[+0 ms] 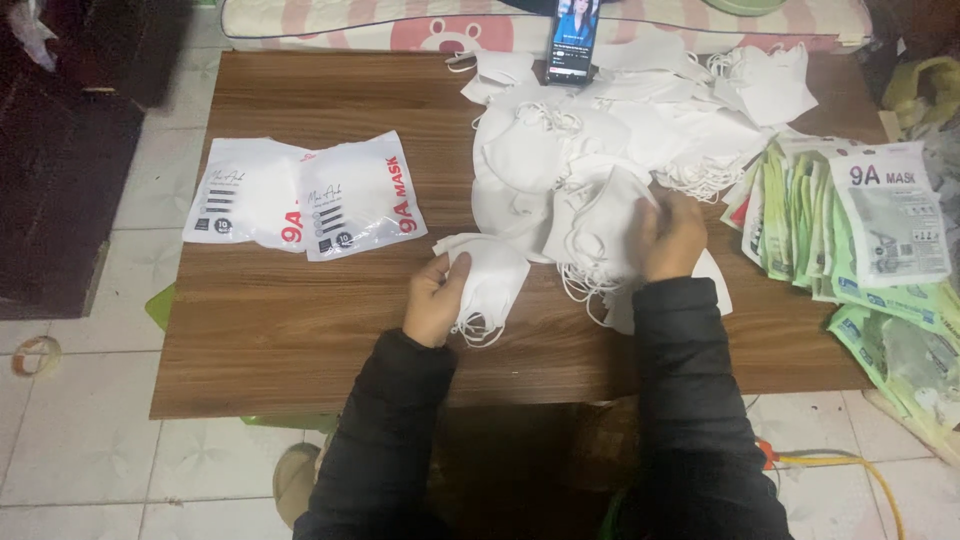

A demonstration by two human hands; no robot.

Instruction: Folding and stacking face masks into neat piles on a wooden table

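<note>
A brown wood-grain table stands on pale tiles. The left hand pinches a small stack of white folded masks; the right hand closes on one mask at the edge of the loose white mask heap. Two white flat pouches lie left, green packets right, a propped phone beyond.

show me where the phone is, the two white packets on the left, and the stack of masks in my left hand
Phone (573, 42): head view, on its screen.
White packets (305, 195): head view, where the two overlap.
Stack of masks (490, 280): head view, top mask, beside left hand (435, 300).
</note>
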